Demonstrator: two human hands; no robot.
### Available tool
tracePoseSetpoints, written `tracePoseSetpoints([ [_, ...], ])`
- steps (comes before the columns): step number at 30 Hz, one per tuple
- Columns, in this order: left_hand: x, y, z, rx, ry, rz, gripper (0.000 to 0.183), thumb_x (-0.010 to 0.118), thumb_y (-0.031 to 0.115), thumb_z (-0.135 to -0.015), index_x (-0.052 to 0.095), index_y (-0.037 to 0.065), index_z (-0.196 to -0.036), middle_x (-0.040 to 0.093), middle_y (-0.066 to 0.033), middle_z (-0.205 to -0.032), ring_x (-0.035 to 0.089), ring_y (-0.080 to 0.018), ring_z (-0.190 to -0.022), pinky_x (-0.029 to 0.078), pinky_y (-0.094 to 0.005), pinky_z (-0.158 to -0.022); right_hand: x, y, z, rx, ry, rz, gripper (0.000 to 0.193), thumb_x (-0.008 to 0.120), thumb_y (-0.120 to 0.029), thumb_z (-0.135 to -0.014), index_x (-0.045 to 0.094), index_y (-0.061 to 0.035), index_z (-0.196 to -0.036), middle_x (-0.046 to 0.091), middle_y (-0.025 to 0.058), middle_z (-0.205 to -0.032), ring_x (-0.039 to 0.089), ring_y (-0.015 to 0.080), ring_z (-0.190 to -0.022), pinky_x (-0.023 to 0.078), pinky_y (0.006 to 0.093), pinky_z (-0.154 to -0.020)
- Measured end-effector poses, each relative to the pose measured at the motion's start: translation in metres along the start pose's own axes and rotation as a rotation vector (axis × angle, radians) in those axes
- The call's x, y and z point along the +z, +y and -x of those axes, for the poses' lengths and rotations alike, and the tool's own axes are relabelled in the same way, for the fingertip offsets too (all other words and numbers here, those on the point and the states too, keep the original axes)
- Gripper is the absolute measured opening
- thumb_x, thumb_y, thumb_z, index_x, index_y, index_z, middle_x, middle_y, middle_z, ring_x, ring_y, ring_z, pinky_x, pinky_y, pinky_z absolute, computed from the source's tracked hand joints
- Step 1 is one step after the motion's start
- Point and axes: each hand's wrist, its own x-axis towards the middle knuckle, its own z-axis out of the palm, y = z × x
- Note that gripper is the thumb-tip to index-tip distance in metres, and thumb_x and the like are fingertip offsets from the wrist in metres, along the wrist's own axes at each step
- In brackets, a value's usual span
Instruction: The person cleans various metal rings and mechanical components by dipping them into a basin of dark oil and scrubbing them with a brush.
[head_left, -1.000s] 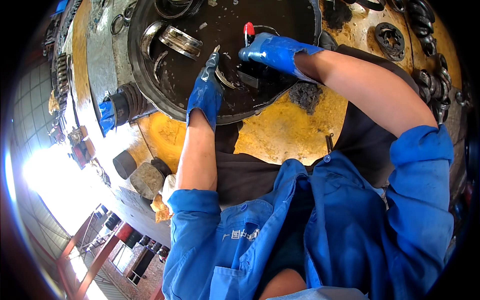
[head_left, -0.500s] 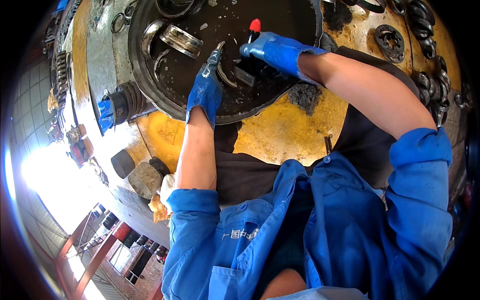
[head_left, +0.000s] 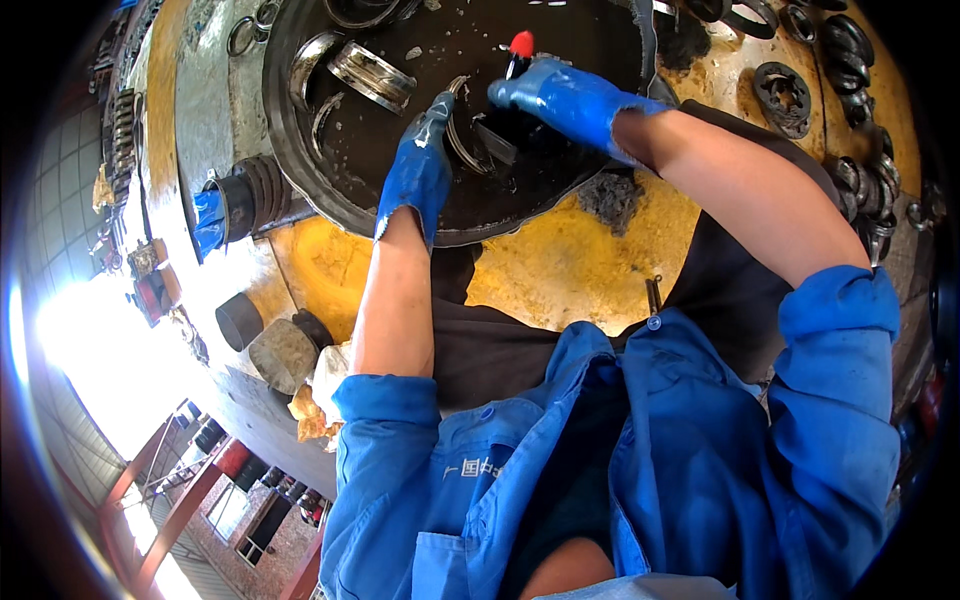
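Left hand (head_left: 418, 170), gloved, pinches a curved metal half-ring (head_left: 458, 130) inside the round black pan (head_left: 300, 170); right hand (head_left: 570, 98) grips a red-tipped tool (head_left: 519, 50); more ring pieces (head_left: 370, 75) lie in the pan.

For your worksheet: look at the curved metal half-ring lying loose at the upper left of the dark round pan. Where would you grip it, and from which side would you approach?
Grip the curved metal half-ring probably across its narrow band near mid-arc, coming from above. It lies flat in the dark round pan, apart from the other pieces, so both edges look reachable there. The left hand is the nearer; the right hand holds a red-tipped tool.
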Motion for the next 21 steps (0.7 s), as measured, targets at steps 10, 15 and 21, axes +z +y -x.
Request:
tracePoseSetpoints([
  [10, 0.022, 0.063, 0.021, -0.365, 0.179, 0.159, 0.067, 0.065, 0.040, -0.100, 0.050, -0.002, -0.150, 0.056, -0.0159, -0.149, 0.051, -0.0255, -0.135, 0.034, -0.0331, -0.116, 0.012, 0.000, 0.010, 0.172, -0.094, -0.200, 0.042, 0.068, -0.039, -0.088, 0.077, -0.0010, -0.103, 0.077, 0.0158, -0.093, 0.073, 0.0258, -0.078, 0.058, 0.0387, -0.074],
  [15, 0.009, 0.043, 0.004, -0.334, 0.043, 0.168, 0.065, 0.065, 0.041, -0.100, 0.053, -0.002, -0.147, 0.059, -0.0150, -0.145, 0.053, -0.0245, -0.133, 0.036, -0.0340, -0.115, 0.014, 0.005, 0.011, -0.003, -0.148, 0.118, 0.043, 0.065, -0.041, -0.093, 0.072, 0.0006, -0.100, 0.070, 0.0136, -0.080, 0.066, 0.0229, -0.075, 0.052, 0.0393, -0.075],
  [21, 0.005, 0.052, -0.006, -0.474, 0.014, 0.129, 0.050, 0.060, 0.041, -0.105, 0.065, 0.000, -0.132, 0.072, -0.0082, -0.107, 0.062, -0.0181, -0.094, 0.050, -0.0323, -0.091, 0.033, 0.010, -0.011, -0.120, -0.270, 0.628, 0.040, 0.070, -0.040, -0.085, 0.076, -0.0126, -0.113, 0.077, 0.0168, -0.097, 0.074, 0.0346, -0.091, 0.057, 0.0442, -0.085],
])
